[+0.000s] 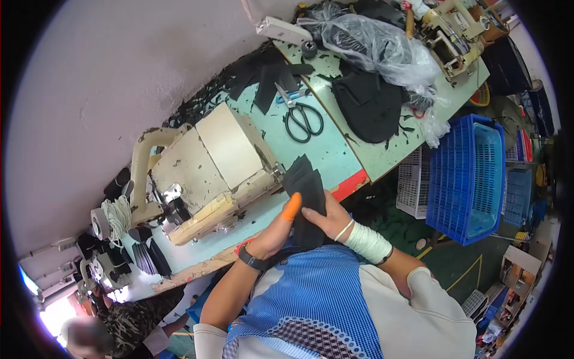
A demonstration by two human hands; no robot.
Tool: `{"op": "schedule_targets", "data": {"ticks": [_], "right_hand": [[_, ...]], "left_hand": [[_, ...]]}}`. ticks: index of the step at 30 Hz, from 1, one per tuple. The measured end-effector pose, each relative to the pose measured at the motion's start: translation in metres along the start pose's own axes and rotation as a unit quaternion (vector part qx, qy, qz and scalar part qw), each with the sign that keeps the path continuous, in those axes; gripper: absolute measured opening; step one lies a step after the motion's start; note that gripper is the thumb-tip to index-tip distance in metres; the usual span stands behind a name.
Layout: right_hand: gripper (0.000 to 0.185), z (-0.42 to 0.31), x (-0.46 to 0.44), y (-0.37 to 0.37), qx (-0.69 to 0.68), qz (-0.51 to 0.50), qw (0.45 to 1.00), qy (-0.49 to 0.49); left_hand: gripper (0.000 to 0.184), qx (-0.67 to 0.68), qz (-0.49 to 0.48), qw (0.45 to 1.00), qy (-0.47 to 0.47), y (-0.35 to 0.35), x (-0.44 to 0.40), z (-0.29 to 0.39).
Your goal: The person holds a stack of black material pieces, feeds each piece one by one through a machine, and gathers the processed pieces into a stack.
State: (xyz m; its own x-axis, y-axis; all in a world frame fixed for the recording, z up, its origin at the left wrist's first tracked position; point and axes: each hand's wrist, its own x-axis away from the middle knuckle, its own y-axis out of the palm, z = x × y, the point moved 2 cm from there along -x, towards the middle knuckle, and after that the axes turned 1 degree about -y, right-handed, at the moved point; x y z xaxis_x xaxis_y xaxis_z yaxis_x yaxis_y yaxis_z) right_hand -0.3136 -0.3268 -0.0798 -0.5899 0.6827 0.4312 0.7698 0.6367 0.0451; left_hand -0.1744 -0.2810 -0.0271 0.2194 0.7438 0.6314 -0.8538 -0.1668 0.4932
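Both hands close around a stack of black fabric pieces [309, 186], held upright in front of my apron near the table's red-marked edge. My left hand [276, 230] grips its left side, an orange cover on the thumb and a dark watch on the wrist. On the other side, my right hand [332, 222] presses its thumb on the front of the stack; white cord [368, 242] is wound round that wrist. The fingers behind the fabric are hidden. Just left of the hands stands a cream sewing machine [206, 158].
Black-handled scissors [304, 122] lie on the pale green table [278, 134] beside black scraps. Farther back are a dark fabric pile [368, 105], a clear plastic bag [382, 48] and another machine [451, 42]. Blue baskets [457, 179] stand at right. A person [128, 326] sits lower left.
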Motion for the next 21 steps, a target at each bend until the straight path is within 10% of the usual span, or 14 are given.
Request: {"op": "schedule_targets", "data": {"ticks": [5,17,20,21], "right_hand": [[0.059,0.039,-0.074,-0.033,0.201,0.094,0.973,0.064],[0.071,0.003,-0.176,0.004,0.429,0.012,0.902,0.058],[0.054,0.039,-0.167,-0.009,0.391,0.099,0.908,-0.119],[0.056,0.048,-0.17,-0.022,0.33,0.077,0.941,-0.011]], "left_hand": [[0.082,-0.463,0.133,0.876,0.015,-0.028,-0.002,-0.023],[0.044,-0.1,0.324,0.941,0.021,-0.149,0.139,-0.102],[0.041,-0.063,0.393,0.916,-0.054,-0.18,0.193,-0.132],[0.041,-0.067,0.406,0.91,-0.055,-0.197,0.211,-0.143]]}}
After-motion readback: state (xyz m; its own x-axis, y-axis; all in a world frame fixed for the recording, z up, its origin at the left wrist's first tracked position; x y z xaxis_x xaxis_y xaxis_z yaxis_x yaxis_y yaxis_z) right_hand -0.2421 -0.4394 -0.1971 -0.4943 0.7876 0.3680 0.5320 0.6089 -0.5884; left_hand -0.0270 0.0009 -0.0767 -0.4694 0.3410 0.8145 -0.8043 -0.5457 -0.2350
